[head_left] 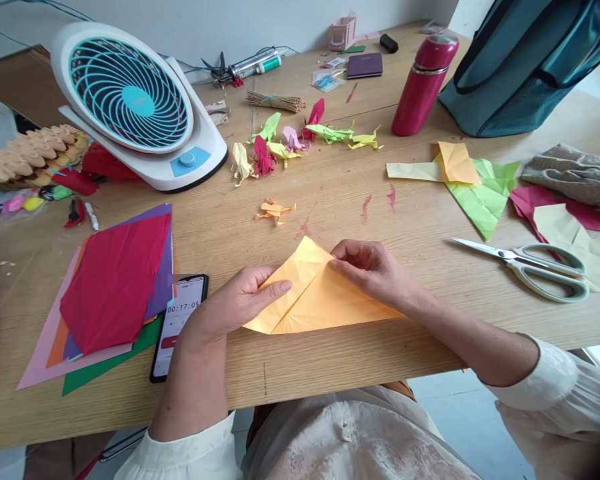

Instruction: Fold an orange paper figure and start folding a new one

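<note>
A creased sheet of orange paper [325,300], partly folded, is held between both hands near the table's front edge. My left hand [245,293] grips its left side, thumb on top and fingers hidden underneath. With thumb and fingertips, my right hand [373,270] pinches the upper right edge of the folded layer. A fold line runs slantwise down the paper from the right fingertips. Just beyond the sheet lies a small orange folded paper figure [276,211].
On the left are stacked coloured papers [115,287], a phone [180,327] showing a timer, and a fan [135,100]. Several folded paper figures [293,140] lie behind. To the right are scissors [525,260], paper scraps [485,193], a red bottle [423,87] and a teal bag [520,73].
</note>
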The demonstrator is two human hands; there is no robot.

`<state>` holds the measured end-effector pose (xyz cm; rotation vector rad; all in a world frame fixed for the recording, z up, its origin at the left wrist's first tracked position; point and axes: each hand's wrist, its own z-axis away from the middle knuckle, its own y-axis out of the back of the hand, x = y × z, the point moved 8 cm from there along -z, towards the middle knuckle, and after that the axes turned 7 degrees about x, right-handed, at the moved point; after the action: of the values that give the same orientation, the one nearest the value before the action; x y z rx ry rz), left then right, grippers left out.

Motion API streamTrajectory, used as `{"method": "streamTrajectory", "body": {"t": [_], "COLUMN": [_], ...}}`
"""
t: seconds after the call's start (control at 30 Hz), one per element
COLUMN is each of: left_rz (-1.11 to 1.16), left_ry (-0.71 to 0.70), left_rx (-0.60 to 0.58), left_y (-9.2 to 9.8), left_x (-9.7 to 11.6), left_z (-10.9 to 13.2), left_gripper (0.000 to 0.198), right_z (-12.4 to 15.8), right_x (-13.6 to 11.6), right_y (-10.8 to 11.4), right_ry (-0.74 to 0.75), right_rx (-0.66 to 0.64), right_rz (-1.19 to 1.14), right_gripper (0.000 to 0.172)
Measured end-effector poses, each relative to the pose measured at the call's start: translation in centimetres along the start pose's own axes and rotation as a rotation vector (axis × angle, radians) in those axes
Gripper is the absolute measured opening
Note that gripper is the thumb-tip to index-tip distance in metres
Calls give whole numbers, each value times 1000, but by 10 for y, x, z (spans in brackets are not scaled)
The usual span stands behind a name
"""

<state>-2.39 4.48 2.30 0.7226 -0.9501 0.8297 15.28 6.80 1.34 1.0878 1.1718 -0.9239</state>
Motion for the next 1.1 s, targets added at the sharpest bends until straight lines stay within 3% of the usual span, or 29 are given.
{"method": "streamTrajectory", "body": {"t": [0.17,0.37,0.57,0.73,1.0,1.1], "left_rz": [-57,-295,-66,-17,-42,-151], "left_ry": [-121,-249,-94,31,-25,-128], "left_rx": [-52,157,-34,61,120,165], "left_y": [-3,13,-7,-1,8,12], "left_x": [11,19,6,-10,-7,0], "left_z": [1,3,-2,-7,-11,-13], "left_gripper": [38,53,42,44,44,43], "right_z": [-1,-2,-2,-4,-5,-4], "right_x": [4,6,9,12,16,12], "right_y": [-1,2,2,1,2,2], "right_ry": [3,3,-63,-56,-89,-50], "right_rx": [2,17,-1,-50,-27,-29], "right_rz": [-28,-31,-79,-61,72,148], "right_gripper": [24,24,26,28,36,32]}}
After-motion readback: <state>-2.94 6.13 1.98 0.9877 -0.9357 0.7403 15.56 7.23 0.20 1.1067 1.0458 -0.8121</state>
